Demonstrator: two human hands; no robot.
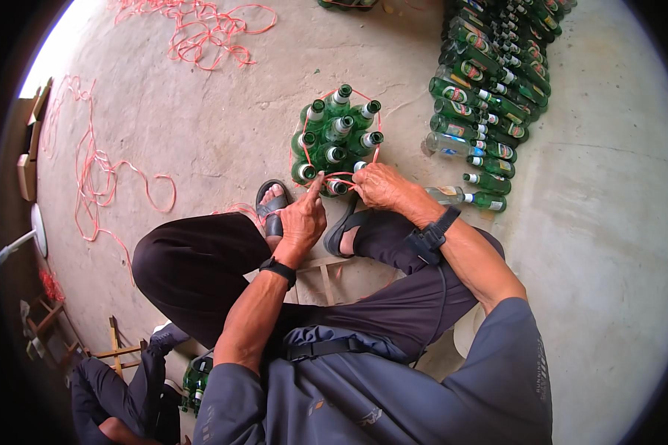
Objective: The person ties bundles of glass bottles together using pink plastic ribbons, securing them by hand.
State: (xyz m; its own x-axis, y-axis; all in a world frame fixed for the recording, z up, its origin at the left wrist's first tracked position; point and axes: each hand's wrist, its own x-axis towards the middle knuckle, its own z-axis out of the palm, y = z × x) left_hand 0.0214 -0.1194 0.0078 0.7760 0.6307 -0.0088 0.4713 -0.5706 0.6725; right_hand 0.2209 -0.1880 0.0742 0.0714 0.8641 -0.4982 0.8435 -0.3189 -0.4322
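A cluster of upright green glass bottles [339, 127] stands on the floor by my feet. Pink string [379, 133] runs around the cluster, with loops crossing the near bottles. My right hand [380, 186] is closed on the string at the cluster's near right side. At the near left side is my left hand [304, 222], its index finger stretched to a bottle neck and the string there. The other left fingers are curled, and what lies inside them is hidden.
Rows of green bottles [490, 96] lie on their sides at the right. Loose pink string [96, 174] is strewn over the floor at the left. Another person's leg [115, 389] and more bottles [197, 382] show at the lower left.
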